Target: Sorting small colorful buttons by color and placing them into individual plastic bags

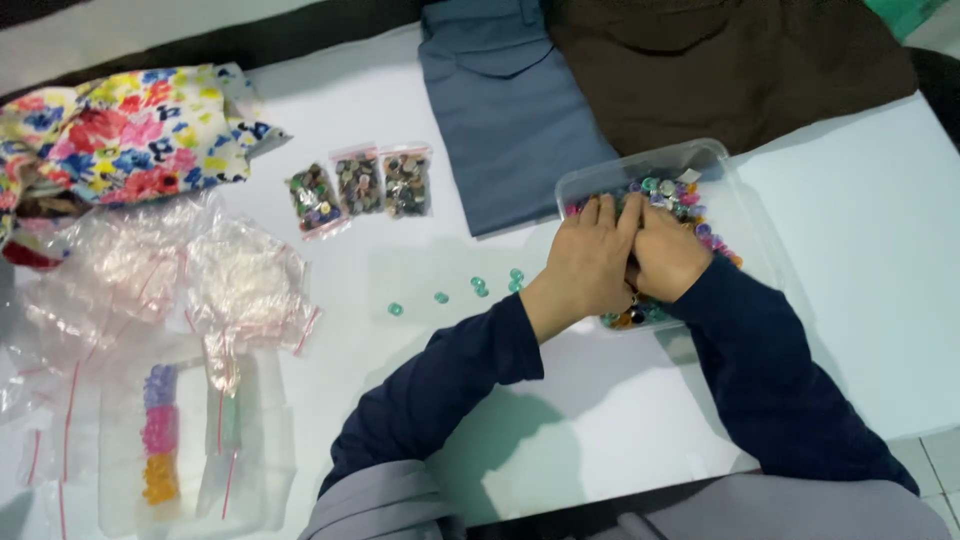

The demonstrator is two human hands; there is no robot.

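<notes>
table [860, 260]: white top, carries everything below
brown cloth [730, 65]: folded, just behind the clear tub, at the table's far edge
blue-grey cloth [505, 100]: folded, behind and left of the tub, one corner reaching almost to the tub's left wall
floral fabric [120, 125]: bunched, well left of the tub, far-left corner
empty zip bags [190, 270]: crumpled clear pile with red seal strips, well left of the tub, nearer the person than the floral fabric
flat clear case [190, 440]: far left and nearer than the tub; holds a column of purple, pink and orange beads
clear tub [745, 215]: rectangular plastic, right of centre; mixed coloured buttons fill it
mixed buttons [680, 195]: inside the tub, visible along its far side past the fingers
left hand [590, 265]: in the tub's left half, palm down on the buttons, fingers together; can't tell if it pinches anything
right hand [665, 255]: in the tub, touching the left hand, fingers curled down into the buttons; grip hidden, can't tell
three filled bags [360, 185]: small, in a row, dark mixed buttons, left of the tub beyond the blue-grey cloth
green buttons [478, 286]: a few loose ones in a loose line on the table just left of the tub
</notes>
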